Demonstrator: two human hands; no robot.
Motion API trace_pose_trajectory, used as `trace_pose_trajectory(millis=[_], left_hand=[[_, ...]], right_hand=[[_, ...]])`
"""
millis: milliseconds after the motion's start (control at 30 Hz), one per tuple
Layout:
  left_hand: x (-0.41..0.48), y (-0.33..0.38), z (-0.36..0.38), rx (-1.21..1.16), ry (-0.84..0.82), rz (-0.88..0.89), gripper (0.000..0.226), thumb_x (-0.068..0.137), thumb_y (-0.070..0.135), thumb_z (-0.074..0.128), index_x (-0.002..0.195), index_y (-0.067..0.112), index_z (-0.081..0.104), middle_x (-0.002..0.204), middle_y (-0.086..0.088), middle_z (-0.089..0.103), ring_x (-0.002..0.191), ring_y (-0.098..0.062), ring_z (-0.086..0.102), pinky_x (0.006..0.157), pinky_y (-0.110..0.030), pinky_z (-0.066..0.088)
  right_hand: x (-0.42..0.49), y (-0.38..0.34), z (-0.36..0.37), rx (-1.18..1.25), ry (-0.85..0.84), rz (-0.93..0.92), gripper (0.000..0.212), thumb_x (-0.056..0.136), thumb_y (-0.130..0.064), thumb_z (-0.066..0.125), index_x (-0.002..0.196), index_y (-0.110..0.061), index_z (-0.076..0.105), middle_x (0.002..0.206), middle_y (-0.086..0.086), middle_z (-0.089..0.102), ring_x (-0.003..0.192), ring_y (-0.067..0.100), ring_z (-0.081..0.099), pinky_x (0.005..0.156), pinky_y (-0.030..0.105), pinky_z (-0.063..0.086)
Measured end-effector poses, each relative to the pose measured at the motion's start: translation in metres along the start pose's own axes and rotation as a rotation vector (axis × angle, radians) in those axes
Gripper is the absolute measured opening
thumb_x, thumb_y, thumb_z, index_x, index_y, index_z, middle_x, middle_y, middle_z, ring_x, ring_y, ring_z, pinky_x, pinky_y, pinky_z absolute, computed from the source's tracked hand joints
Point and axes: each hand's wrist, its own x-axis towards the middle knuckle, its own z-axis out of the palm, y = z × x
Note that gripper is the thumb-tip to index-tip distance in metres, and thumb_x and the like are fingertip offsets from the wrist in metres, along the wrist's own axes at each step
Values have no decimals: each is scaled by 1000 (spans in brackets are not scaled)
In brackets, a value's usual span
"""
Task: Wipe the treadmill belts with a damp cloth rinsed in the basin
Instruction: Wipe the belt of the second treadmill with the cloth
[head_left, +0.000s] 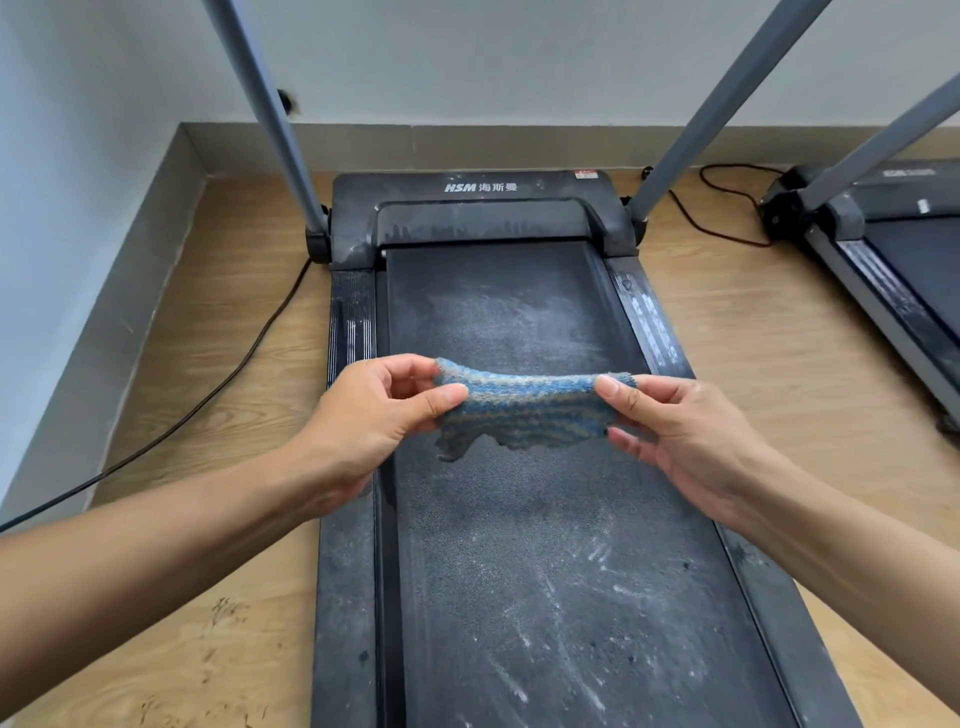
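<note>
Dust lies in pale streaks across the near end of the treadmill belt (545, 613), which runs up the middle of the view between dark side rails (345, 597). Two bare forearms reach in from the lower corners over the wooden floor (208, 649).

Above the middle of the belt, both hands stretch a blue striped cloth (524, 408) between them. It is lifted clear of the belt, with its ragged lower edge hanging loose. The left hand (363, 421) pinches the cloth's left end between thumb and curled fingers; the right hand (680, 431) pinches the right end the same way.

Beyond the cloth the belt shows a greyer, smeared patch, then ends at the dusty motor cover (467, 218) marked HSM. Two grey uprights (270, 114) rise from its corners. A black cable (208, 400) trails off along the floor to the left. At right stands a second treadmill (893, 249) — only its front corner shows — with another cable (727, 208) looped beside it. A pale wall (493, 57) closes the back.
</note>
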Motion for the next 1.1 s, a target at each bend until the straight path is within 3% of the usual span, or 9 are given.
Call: trace_pose_trajectory(millis=[167, 267, 333, 433, 533, 633, 833, 1000, 1100], left_hand=[[10, 9, -14, 282, 0, 115, 26, 73, 38, 93, 87, 22, 79, 90, -1, 76, 83, -13, 67, 92, -45, 57], [17, 14, -14, 549, 92, 279, 25, 85, 48, 81, 82, 25, 72, 101, 3, 72, 89, -6, 66, 84, -30, 50], [17, 19, -9, 534, 44, 342, 27, 93, 45, 76, 82, 24, 63, 116, 9, 70, 103, -5, 66, 92, -27, 49], [13, 27, 0, 297, -85, 350, 26, 101, 29, 69, 87, 14, 53, 116, 8, 76, 108, -7, 69, 98, -26, 52], [13, 30, 8, 134, -38, 293, 22, 103, 28, 62, 90, 13, 51, 76, 2, 60, 72, -12, 53, 70, -29, 45], [17, 19, 15, 3, 77, 102, 23, 108, 29, 57, 88, 19, 49, 64, 5, 51, 57, -10, 42, 56, -30, 36], [20, -13, 22, 2, 234, -207, 24, 107, 37, 58, 93, 17, 57, 91, -11, 56, 75, -23, 46, 67, -40, 40], [17, -24, 30, 123, 258, -198, 27, 105, 44, 58, 92, 20, 57, 76, -1, 54, 61, -16, 43, 63, -34, 42], [15, -19, 45, 87, 206, -197, 27, 107, 41, 55, 95, 18, 55, 81, -7, 56, 65, -18, 48, 58, -34, 44]], right_hand=[[3, 2, -1, -61, 105, -144, 35, 69, -48, 82, 92, -22, 86, 122, -10, 76, 111, -1, 65, 94, 29, 47], [7, -1, -1, -46, 104, -178, 42, 73, -47, 83, 101, -16, 84, 125, -13, 74, 116, 0, 65, 104, 27, 41], [9, 1, -1, -12, 109, -197, 59, 69, -58, 88, 106, -13, 83, 112, -1, 72, 107, 10, 60, 103, 30, 36], [10, -2, 0, 104, 105, -198, 36, 70, -47, 85, 88, -16, 84, 96, 0, 74, 95, 11, 59, 93, 28, 44], [10, -6, 2, 184, 44, -202, 39, 67, -32, 84, 101, -12, 78, 103, 4, 77, 95, 13, 67, 90, 28, 51], [10, -2, 4, 68, 25, -166, 47, 66, -24, 88, 109, -14, 73, 109, 10, 78, 98, 21, 71, 88, 36, 53], [20, 16, 0, -337, 156, -194, 35, 84, -22, 88, 106, -33, 63, 91, -3, 67, 78, 13, 64, 68, 36, 55], [14, 9, 10, -622, 165, -391, 46, 87, -21, 83, 112, -43, 52, 94, -12, 56, 71, 16, 58, 66, 45, 60], [-5, -8, 35, -739, 87, -549, 51, 89, -20, 81, 123, -40, 48, 95, -15, 57, 71, 10, 59, 68, 24, 51]])
